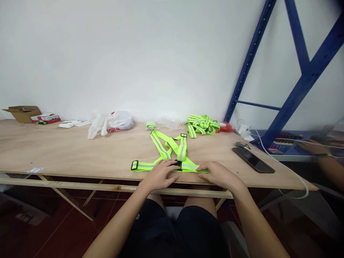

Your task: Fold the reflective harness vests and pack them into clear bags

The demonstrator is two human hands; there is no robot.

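A fluorescent yellow-green reflective harness (pixel 160 145) with grey stripes lies spread on the wooden table in front of me. Its waist strap runs along the near edge, with a black buckle (pixel 134 165) at the left end. My left hand (pixel 160 175) rests over the middle of that strap, fingers stretched out beside a dark clip (pixel 178 164) that they partly cover. At the strap's right end lies my right hand (pixel 217 174), its fingertips touching the band and the thumb apart from them. The strap's far right tip is partly hidden by this hand.
Behind the harness are a rolled green band (pixel 151 125), a clear plastic bag (pixel 171 123) and a heap of similar straps (pixel 203 125). A phone (pixel 254 159) with a white cable lies right, near a blue metal frame (pixel 288 89). Another person's arm (pixel 328 161) shows far right.
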